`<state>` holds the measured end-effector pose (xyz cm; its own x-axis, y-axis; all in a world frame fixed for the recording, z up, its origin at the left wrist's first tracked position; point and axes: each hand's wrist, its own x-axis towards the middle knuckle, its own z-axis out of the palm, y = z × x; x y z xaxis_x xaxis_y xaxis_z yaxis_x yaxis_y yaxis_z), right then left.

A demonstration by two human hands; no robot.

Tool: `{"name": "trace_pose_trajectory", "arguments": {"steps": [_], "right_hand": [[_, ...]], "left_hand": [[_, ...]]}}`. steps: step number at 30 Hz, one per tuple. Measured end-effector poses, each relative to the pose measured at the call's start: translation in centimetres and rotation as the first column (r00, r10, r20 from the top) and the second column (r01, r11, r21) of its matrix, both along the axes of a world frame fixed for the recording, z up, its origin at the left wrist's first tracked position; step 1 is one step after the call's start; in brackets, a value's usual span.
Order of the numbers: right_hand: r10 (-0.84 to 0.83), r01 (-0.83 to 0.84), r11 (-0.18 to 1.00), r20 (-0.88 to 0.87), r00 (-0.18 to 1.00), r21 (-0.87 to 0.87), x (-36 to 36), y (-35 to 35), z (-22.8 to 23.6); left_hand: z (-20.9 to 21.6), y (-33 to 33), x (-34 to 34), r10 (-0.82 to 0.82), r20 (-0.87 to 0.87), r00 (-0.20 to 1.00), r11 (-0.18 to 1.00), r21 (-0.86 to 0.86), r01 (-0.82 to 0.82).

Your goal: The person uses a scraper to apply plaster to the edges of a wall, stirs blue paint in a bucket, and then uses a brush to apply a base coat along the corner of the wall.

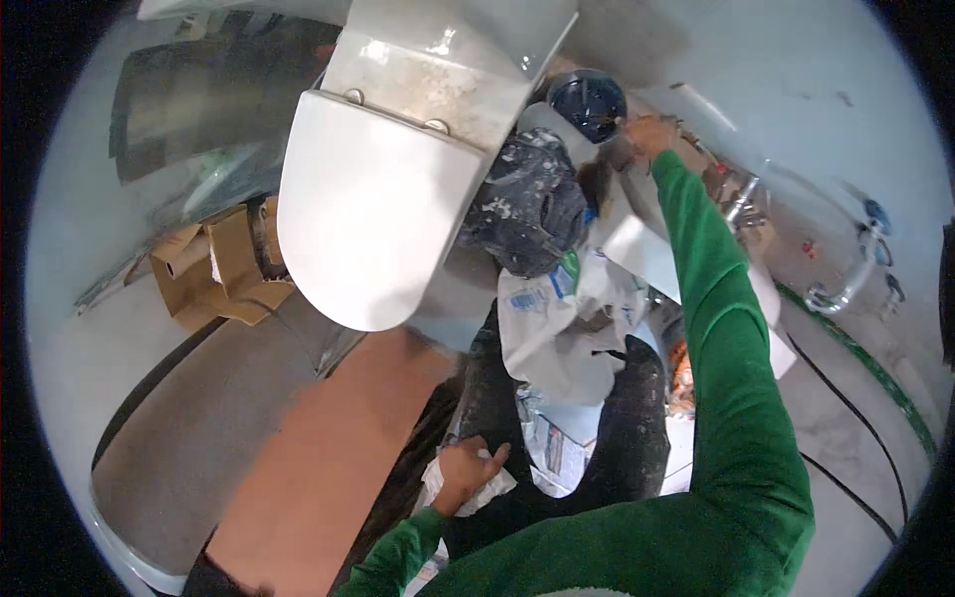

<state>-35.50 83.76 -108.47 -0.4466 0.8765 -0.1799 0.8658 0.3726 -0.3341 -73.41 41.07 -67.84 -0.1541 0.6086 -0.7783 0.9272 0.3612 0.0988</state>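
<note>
R hand (649, 136) nr dk bucket (585, 102) — L hand (464, 474) on wht cloth (495, 489), prob.

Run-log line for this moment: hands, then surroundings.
left hand: on crumpled white material, grip unclear | right hand: extended by dark bucket, grip unclear | nearby: closed white toilet lid, white plastic bag

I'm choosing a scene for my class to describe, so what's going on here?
A person in green sleeves has the right hand stretched out to the edge of a dark, round bucket; what it grips, if anything, is unclear. The left hand is on a crumpled white cloth or paper. In front lie a printed white plastic bag and dark, white-spotted fabric. To their left, the smooth white toilet lid is down.
</note>
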Motion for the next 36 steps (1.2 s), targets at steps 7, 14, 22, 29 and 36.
{"name": "trace_pose_trajectory", "arguments": {"steps": [7,14,22,29,36], "right_hand": [[-0.386,0.331,0.849,-0.053,0.921,-0.413,-4.5,0.1,-3.1],[-0.912,0.589,0.305,-0.051,0.407,-0.749,-3.0,-1.0,-0.9],[-0.444,0.529,0.743,0.289,0.848,-0.410,0.2,-1.9,9.2],[-0.657,0.762,0.556,0.386,0.648,-0.332,0.5,-2.6,8.2],[-0.699,0.795,0.558,0.381,0.605,-0.238,-0.7,-3.6,7.9]], "left_hand": [[0.3,2.8,-2.1,0.016,0.068,0.998,0.999,0.048,-0.019],[-0.1,3.1,-4.1,0.046,0.122,0.991,0.998,0.030,-0.050],[0.4,5.1,-4.6,-0.020,0.090,0.996,0.999,-0.045,0.024],[-0.7,10.8,-2.7,0.065,0.283,0.957,0.968,0.216,-0.130],[-13.9,33.7,9.2,-0.379,0.105,0.920,0.789,0.556,0.261]]}}
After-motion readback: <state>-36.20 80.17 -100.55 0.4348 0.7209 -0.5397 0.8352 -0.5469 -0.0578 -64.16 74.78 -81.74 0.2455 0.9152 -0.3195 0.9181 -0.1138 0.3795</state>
